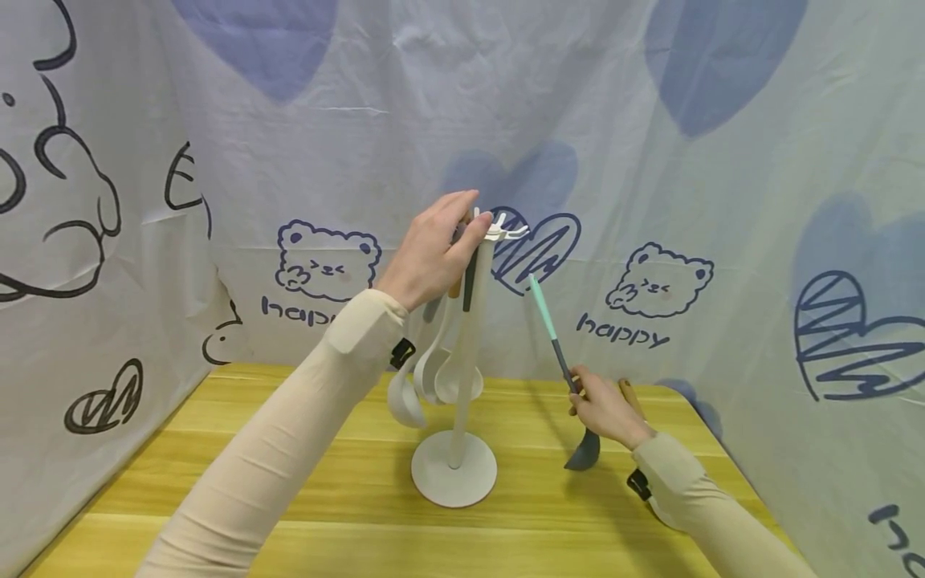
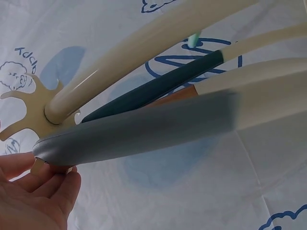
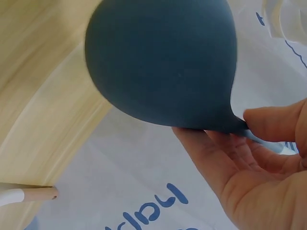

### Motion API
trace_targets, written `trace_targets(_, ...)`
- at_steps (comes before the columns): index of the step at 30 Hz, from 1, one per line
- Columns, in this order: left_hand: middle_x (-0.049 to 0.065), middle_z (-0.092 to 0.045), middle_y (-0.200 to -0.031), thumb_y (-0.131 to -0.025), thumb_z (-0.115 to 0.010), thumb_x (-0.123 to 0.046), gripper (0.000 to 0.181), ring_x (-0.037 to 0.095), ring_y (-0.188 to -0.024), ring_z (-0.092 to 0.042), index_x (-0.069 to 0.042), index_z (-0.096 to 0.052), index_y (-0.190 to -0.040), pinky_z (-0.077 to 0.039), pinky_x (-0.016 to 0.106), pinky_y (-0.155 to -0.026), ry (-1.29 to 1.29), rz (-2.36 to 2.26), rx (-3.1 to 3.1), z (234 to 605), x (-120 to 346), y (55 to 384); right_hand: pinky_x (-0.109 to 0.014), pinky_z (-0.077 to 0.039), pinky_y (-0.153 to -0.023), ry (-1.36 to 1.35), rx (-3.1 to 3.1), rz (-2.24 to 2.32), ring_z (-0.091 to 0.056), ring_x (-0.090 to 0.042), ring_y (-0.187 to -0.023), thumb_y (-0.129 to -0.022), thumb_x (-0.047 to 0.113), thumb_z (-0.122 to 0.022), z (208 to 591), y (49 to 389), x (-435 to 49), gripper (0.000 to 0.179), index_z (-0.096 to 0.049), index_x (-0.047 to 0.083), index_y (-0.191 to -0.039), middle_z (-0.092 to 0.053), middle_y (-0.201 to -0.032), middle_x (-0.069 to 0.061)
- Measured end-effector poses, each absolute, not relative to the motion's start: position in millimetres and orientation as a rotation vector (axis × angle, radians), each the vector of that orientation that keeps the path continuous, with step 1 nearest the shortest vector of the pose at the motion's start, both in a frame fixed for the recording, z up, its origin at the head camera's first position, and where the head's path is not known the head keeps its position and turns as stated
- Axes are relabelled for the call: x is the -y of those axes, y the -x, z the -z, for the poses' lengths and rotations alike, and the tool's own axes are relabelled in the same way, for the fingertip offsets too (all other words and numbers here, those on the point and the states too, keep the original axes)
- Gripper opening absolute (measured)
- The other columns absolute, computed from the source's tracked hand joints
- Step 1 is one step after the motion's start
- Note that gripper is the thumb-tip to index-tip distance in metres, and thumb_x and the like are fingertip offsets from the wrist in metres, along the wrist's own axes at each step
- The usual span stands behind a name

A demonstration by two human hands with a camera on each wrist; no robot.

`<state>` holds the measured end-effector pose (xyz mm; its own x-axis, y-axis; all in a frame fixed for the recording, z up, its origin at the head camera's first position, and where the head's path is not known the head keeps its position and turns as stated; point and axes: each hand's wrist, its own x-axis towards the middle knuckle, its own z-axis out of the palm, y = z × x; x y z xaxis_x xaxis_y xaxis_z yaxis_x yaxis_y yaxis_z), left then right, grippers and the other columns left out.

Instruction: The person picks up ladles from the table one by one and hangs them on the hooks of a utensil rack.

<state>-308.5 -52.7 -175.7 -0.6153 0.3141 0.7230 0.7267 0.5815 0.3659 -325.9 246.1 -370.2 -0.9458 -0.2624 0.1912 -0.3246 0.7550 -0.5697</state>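
A white utensil stand (image 1: 466, 385) with a round base stands on the table, several utensils hanging from its hooked top. My left hand (image 1: 437, 249) is at that top; in the left wrist view its fingers (image 2: 67, 191) pinch a hook tip beside the end of a grey handle (image 2: 139, 127). Next to that handle hangs a dark teal one (image 2: 158, 86). White ladle bowls (image 1: 406, 401) hang low on the stand's left side. My right hand (image 1: 607, 405) grips a dark blue-grey ladle (image 3: 163, 62) close to its bowl, the mint-green handle end (image 1: 542, 309) pointing up toward the stand.
A utensil with a wooden handle (image 1: 631, 396) lies at the table's right, partly hidden behind my right hand and forearm. Printed white cloth (image 1: 405, 120) hangs behind and at both sides of the wooden table (image 1: 347, 514).
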Motion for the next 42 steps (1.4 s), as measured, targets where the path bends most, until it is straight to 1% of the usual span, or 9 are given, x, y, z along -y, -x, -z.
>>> trace_targets(3,0.011,-0.045,-0.15,-0.106,-0.039,-0.036,0.05,0.023,-0.135,-0.045,-0.006,-0.045,-0.145,-0.036,0.036,-0.115,0.816,0.88,2.219,177,53,308,-0.034,-0.058,-0.068,-0.481,2.813,-0.975,-0.069,-0.026,-0.083,-0.097,-0.003,-0.049,369,326,-244,0.029,-0.049,-0.002,-0.126,-0.063,-0.101,-0.017)
trace_targets(6,0.011,-0.051,-0.142,-0.106,-0.039,-0.035,0.043,0.023,-0.127,-0.05,-0.006,-0.054,-0.133,-0.04,0.036,-0.11,0.828,0.869,2.201,176,52,308,-0.034,-0.059,-0.07,-0.476,2.772,-0.983,-0.07,-0.027,-0.086,-0.099,0.0,-0.048,367,326,-241,0.03,-0.049,0.0,-0.129,-0.062,-0.102,-0.017)
trace_targets(8,0.011,-0.052,-0.141,-0.106,-0.038,-0.036,0.043,0.023,-0.126,-0.05,-0.006,-0.055,-0.132,-0.04,0.036,-0.11,0.83,0.874,2.196,177,52,309,-0.034,-0.059,-0.071,-0.477,2.74,-0.986,-0.07,-0.025,-0.086,-0.1,0.001,-0.048,365,326,-239,0.03,-0.048,0.0,-0.13,-0.062,-0.103,-0.017)
trace_targets(13,0.011,-0.045,-0.151,-0.108,-0.033,-0.034,0.049,0.023,-0.141,-0.04,-0.006,-0.046,-0.145,-0.03,0.032,-0.119,0.807,0.905,2.215,178,54,308,-0.033,-0.059,-0.069,-0.476,2.66,-1.009,-0.068,-0.021,-0.086,-0.102,0.007,-0.048,360,326,-234,0.029,-0.048,0.002,-0.131,-0.064,-0.104,-0.016)
trace_targets(20,0.011,-0.046,-0.15,-0.108,-0.03,-0.03,0.048,0.023,-0.142,-0.04,-0.003,-0.046,-0.144,-0.029,0.03,-0.119,0.814,0.897,2.199,178,54,310,-0.034,-0.06,-0.075,-0.495,2.565,-1.047,-0.066,-0.019,-0.085,-0.103,0.011,-0.048,352,322,-227,0.026,-0.052,0.006,-0.128,-0.064,-0.101,-0.011)
trace_targets(25,0.012,-0.045,-0.151,-0.108,-0.03,-0.032,0.048,0.023,-0.142,-0.039,-0.005,-0.044,-0.146,-0.029,0.032,-0.12,0.811,0.884,2.225,177,56,311,-0.037,-0.059,-0.077,-0.507,2.538,-1.055,-0.067,-0.022,-0.088,-0.103,0.013,-0.048,349,321,-223,0.027,-0.053,0.007,-0.129,-0.065,-0.102,-0.01)
trace_targets(31,0.011,-0.044,-0.152,-0.108,-0.03,-0.035,0.05,0.024,-0.142,-0.038,-0.007,-0.045,-0.146,-0.031,0.035,-0.119,0.795,0.892,2.256,177,58,312,-0.044,-0.059,-0.083,-0.516,2.481,-1.083,-0.069,-0.023,-0.09,-0.103,0.013,-0.05,342,321,-218,0.026,-0.055,0.008,-0.127,-0.065,-0.103,-0.01)
trace_targets(38,0.011,-0.048,-0.148,-0.108,-0.031,-0.036,0.047,0.025,-0.138,-0.044,-0.009,-0.052,-0.139,-0.037,0.038,-0.115,0.784,0.899,2.264,177,59,313,-0.042,-0.059,-0.085,-0.588,2.408,-1.134,-0.07,-0.024,-0.09,-0.102,0.009,-0.052,335,319,-212,0.025,-0.058,0.008,-0.126,-0.066,-0.103,-0.011)
trace_targets(42,0.01,-0.055,-0.138,-0.107,-0.031,-0.037,0.043,0.025,-0.125,-0.053,-0.009,-0.057,-0.128,-0.044,0.039,-0.106,0.796,0.905,2.258,177,58,314,-0.039,-0.06,-0.082,-0.607,2.387,-1.151,-0.07,-0.023,-0.089,-0.101,0.007,-0.051,334,319,-210,0.027,-0.058,0.007,-0.127,-0.065,-0.103,-0.012)
